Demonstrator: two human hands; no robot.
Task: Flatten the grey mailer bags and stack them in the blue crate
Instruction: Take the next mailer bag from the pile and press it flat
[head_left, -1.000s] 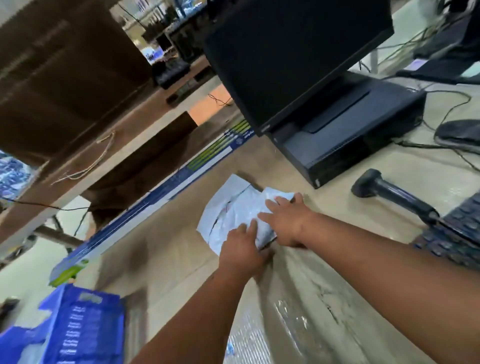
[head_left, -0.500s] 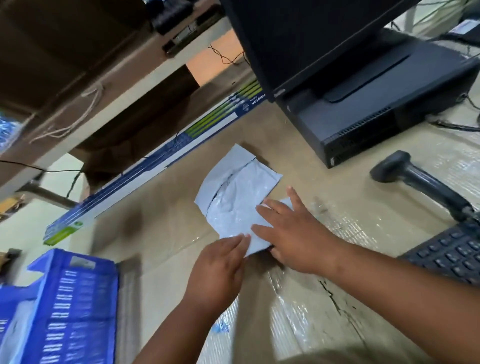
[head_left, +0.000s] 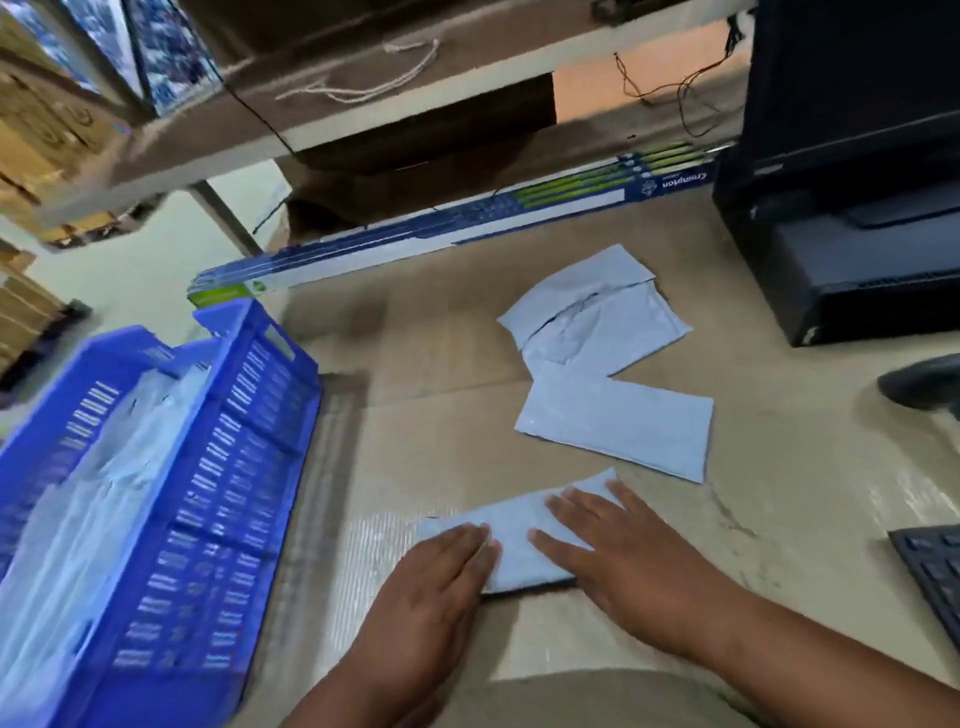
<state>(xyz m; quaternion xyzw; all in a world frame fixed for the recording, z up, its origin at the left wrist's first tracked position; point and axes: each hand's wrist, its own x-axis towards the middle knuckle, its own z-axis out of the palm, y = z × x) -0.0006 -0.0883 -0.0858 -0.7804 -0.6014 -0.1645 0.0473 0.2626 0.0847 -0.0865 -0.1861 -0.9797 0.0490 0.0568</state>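
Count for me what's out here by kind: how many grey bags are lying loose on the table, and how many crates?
Grey mailer bags loose on the table: 3, one under both hands, one in the middle, one crumpled farthest off
Blue crate: 1, with more bags inside, too blurred to count
Total: 4

Cardboard-covered table (head_left: 441, 364), three grey mailer bags (head_left: 618, 423), blue crate (head_left: 249, 441), keyboard (head_left: 935, 577)
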